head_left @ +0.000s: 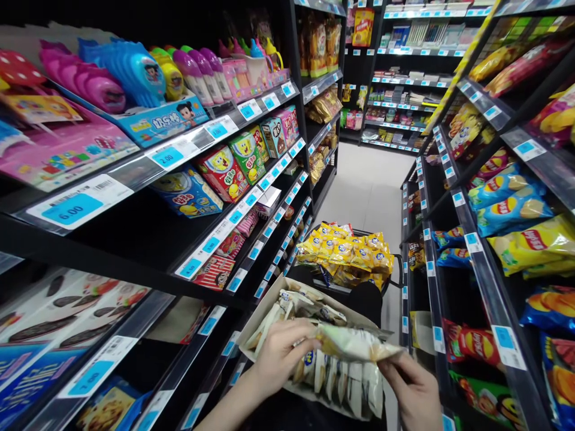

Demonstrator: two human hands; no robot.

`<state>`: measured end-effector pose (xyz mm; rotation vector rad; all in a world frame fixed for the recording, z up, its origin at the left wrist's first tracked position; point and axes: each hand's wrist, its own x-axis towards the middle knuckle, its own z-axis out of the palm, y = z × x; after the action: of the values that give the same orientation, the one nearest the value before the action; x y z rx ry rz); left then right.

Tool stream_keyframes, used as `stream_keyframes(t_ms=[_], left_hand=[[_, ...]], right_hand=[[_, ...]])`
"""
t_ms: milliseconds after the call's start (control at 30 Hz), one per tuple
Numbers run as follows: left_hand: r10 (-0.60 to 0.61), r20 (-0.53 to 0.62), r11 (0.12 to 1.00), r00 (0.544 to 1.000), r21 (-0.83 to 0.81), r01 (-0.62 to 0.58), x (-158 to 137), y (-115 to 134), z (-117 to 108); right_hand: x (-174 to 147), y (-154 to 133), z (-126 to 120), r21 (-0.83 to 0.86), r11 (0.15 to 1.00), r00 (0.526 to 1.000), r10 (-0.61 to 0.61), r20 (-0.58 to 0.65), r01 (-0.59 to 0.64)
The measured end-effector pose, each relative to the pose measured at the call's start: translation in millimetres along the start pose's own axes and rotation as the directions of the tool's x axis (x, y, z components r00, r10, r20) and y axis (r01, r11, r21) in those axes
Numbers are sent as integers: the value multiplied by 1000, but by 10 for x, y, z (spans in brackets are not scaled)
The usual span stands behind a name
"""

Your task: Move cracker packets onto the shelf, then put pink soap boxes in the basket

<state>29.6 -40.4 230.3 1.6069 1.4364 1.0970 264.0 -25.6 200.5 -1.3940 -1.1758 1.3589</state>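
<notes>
My left hand (287,353) and my right hand (411,383) pinch opposite ends of a pale green and white snack packet (354,342). They hold it stretched sideways above an open cardboard box (254,317). Inside that box stand rows of similar whitish packets (345,383) with small blue logos, packed on edge. The packet in my hands hides part of the rows. Just beyond the box, yellow snack packets (345,248) are heaped in a black basket (398,272) with a handle.
Shelves line both sides of a narrow aisle. On the left are boxed sweets (224,173) and toy-shaped candy (144,66); on the right hang tilted shelves of chip bags (530,236). A pale floor (363,179) runs toward back shelves (404,78).
</notes>
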Motion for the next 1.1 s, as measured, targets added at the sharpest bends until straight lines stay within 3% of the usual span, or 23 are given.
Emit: stream_keyframes(t_ms=[67,200,300,433,533,633,667,733,800,933,1100], left_hand=[[-183,-46,983,982,0,184,12,69,41],[-460,70,821,885,-345,454,65,123,180],[-538,120,699,834,-490,521,104,58,250],[-518,172,675,838,-519,524,128,-44,252],[-448,161,803,879,-359,475,138,-71,243],[-363,143,931,921,91,353,138,-82,262],[-348,154,914,925,275,298,132,-90,273],[-359,170,793,918,573,204,106,-115,301],[-400,147,652,905,739,169,59,-153,331],[-503,30,509,864,818,268,-55,-215,393],[-681,83,515,728,761,394,-102,-193,444]], right_hand=[[4,-46,7,-99,993,995,-75,-73,68],[64,-10,-18,-92,993,996,-77,-55,71],[142,105,-22,5,1000,1000,7,-26,-7],[159,179,83,246,946,975,192,108,-214],[191,206,124,329,905,961,231,154,-270],[408,282,2,240,938,965,223,136,-251],[527,314,-70,196,955,974,206,99,-222],[807,373,-231,107,982,988,156,2,-156],[1101,421,-379,30,993,991,113,-70,-112],[1633,533,-537,-58,996,988,53,-146,-62],[2298,759,-400,-141,989,988,29,-154,-51]])
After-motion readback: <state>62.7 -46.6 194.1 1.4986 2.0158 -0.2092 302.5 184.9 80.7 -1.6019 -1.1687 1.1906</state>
